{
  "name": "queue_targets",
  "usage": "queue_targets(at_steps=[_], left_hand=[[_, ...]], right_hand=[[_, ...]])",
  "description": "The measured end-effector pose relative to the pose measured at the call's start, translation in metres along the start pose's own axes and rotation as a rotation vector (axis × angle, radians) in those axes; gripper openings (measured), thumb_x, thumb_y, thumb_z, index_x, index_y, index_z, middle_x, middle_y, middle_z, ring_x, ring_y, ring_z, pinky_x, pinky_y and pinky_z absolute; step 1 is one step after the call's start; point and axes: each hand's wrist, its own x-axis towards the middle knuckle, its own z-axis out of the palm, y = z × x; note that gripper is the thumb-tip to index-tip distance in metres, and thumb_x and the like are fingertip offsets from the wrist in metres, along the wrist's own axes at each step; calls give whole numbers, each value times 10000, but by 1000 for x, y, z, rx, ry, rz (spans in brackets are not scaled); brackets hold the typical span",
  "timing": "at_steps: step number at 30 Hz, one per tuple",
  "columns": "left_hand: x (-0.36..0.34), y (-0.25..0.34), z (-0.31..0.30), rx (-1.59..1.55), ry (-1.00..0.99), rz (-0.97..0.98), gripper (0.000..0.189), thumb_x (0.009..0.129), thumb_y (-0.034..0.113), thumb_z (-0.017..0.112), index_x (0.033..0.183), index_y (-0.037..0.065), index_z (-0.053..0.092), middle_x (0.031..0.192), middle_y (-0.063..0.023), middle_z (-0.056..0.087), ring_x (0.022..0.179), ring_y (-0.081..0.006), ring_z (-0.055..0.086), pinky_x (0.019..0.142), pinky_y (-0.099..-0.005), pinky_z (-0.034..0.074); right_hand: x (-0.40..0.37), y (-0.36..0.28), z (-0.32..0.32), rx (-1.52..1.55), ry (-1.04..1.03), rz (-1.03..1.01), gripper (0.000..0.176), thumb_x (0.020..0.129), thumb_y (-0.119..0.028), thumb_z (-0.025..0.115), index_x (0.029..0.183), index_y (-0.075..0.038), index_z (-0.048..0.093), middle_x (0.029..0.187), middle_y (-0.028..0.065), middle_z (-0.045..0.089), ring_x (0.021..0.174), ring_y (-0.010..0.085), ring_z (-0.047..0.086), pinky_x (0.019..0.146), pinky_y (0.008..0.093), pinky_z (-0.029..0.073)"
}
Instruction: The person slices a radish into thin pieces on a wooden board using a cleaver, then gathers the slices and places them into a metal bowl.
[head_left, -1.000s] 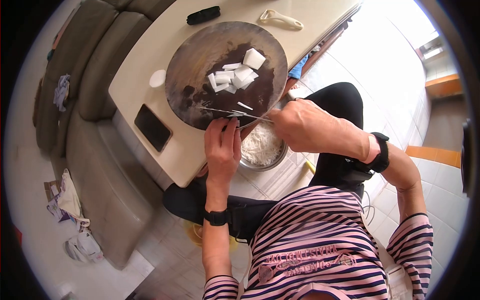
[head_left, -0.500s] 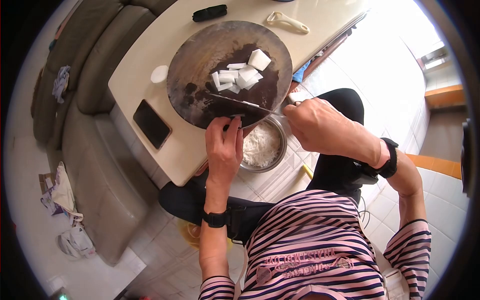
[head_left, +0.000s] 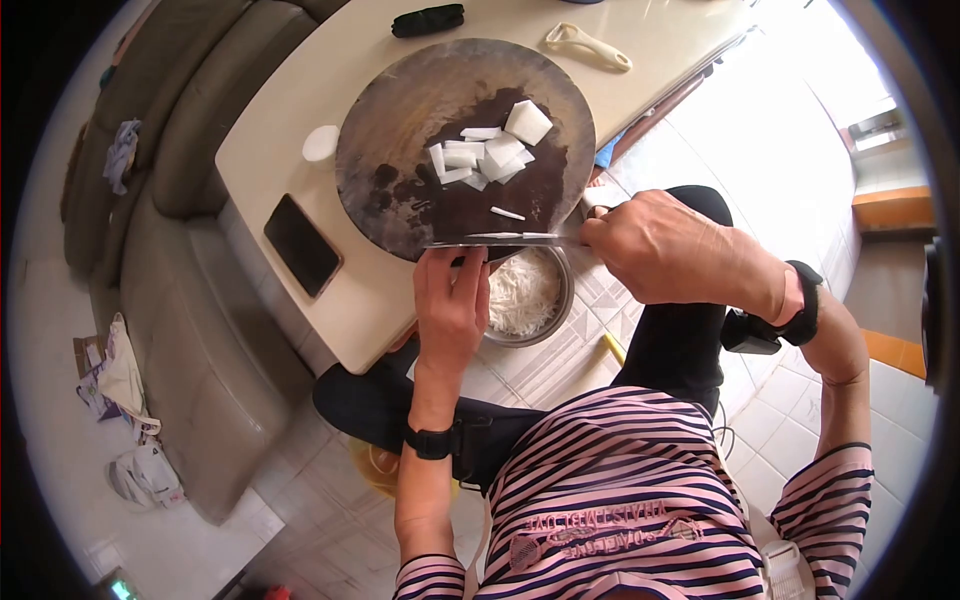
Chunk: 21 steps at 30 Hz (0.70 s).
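While my right hand [head_left: 645, 248] grips the knife [head_left: 500, 240] over the near edge of the round board [head_left: 415, 100], my left hand [head_left: 450, 300] curls beside the knife, though I cannot tell what it grasps; beyond both, white pieces [head_left: 500, 150] lie clustered.

One cam, worn on my head, facing forward and steeply down. It's a really wide, round view: my shirt [head_left: 620, 480] sits close at the bottom, left hand [head_left: 450, 300] and right hand [head_left: 655, 245] mid-frame, table [head_left: 300, 100] up top, sofa [head_left: 200, 350] off left.
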Motion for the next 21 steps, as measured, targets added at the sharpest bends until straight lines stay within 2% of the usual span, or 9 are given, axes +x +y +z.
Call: queue_targets(at_steps=[4, 8, 11, 14, 16, 17, 21], left_hand=[[0, 0, 1, 2, 5, -2, 299, 770, -17, 699, 1064, 17, 661, 1067, -148, 565, 956, -351, 556, 836, -460, 463], [-5, 0, 0, 29, -19, -18, 291, 783, -12, 696, 1070, 23, 666, 1080, -146, 556, 967, -355, 543, 836, -464, 461], [-6, 1, -2, 82, 3, -24, 304, 802, 20, 698, 1104, 31, 667, 1094, -140, 544, 994, -354, 528, 855, -456, 446], [2, 5, -7, 104, -55, -43, 299, 835, 26, 661, 1134, 21, 669, 1097, -152, 548, 1000, -345, 531, 866, -440, 435], [6, 5, -7, 156, -70, -8, 313, 846, 51, 660, 1159, 25, 665, 1080, -145, 550, 988, -335, 529, 874, -427, 430], [8, 6, -8, 154, -65, -7, 313, 846, 51, 660, 1159, 25, 665, 1080, -145, 550, 988, -335, 529, 874, -427, 430], [7, -1, -7, 39, 56, -115, 283, 838, 51, 667, 1119, 20, 676, 1055, -143, 574, 975, -321, 550, 864, -417, 445]], right_hand=[[4, -1, 5, 3, -39, 3, 73, 644, 99, 586, 712, 74, 589, 628, 196, 602, 619, 332, 650, 555, 379, 510], [27, -18, 32, 48, 140, -55, 59, 643, 55, 601, 696, 34, 617, 656, 182, 627, 644, 325, 664, 574, 384, 530], [36, -19, 37, 53, 151, -35, 52, 636, 38, 610, 686, 43, 622, 652, 200, 622, 662, 352, 664, 585, 403, 532], [34, -11, 34, 120, 118, 71, 64, 611, 26, 618, 663, 62, 614, 645, 229, 608, 660, 390, 651, 586, 426, 525], [23, -2, 36, 170, 132, 102, 64, 722, 27, 597, 756, 62, 556, 559, 202, 545, 559, 383, 596, 528, 427, 472], [18, -1, 36, 173, 135, 132, 42, 766, 21, 575, 755, 55, 553, 572, 210, 541, 564, 390, 583, 526, 433, 455], [3, 5, 35, 230, 243, 164, 60, 805, 12, 559, 767, 56, 544, 578, 211, 526, 563, 395, 566, 530, 430, 446]])
